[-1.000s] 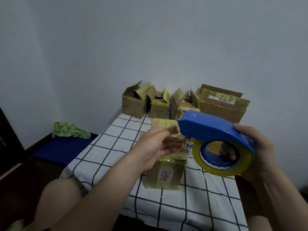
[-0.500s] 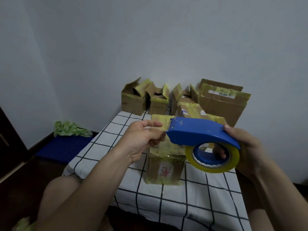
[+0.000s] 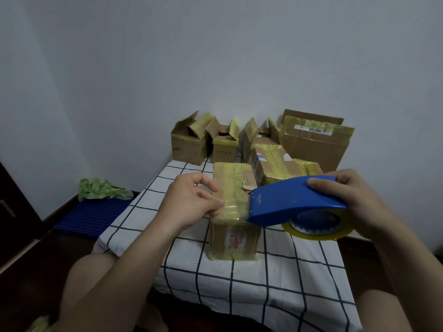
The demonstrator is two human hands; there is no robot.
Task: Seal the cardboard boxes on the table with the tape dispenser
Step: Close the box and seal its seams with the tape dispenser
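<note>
My right hand (image 3: 354, 200) grips a blue tape dispenser (image 3: 292, 202) with a yellowish tape roll (image 3: 318, 230) under it, held above the table's right side. A strip of clear tape (image 3: 236, 206) runs from its front edge leftward to my left hand (image 3: 191, 202), which pinches the tape's free end. Below the strip stands a closed cardboard box (image 3: 233, 212) wrapped in yellowish tape, near the middle of the table. Another taped box (image 3: 275, 164) lies just behind it.
The table carries a white cloth with a black grid (image 3: 263, 271). Three small open boxes (image 3: 189, 144) (image 3: 224, 146) (image 3: 257, 137) and a larger box (image 3: 314, 142) line the wall. On the floor to the left lie a blue mat (image 3: 93, 216) and a green crumpled bag (image 3: 103, 190).
My left hand took the tape's end at the dispenser's front and drew it out leftward. The dispenser came down and right, closer to the front box's top.
</note>
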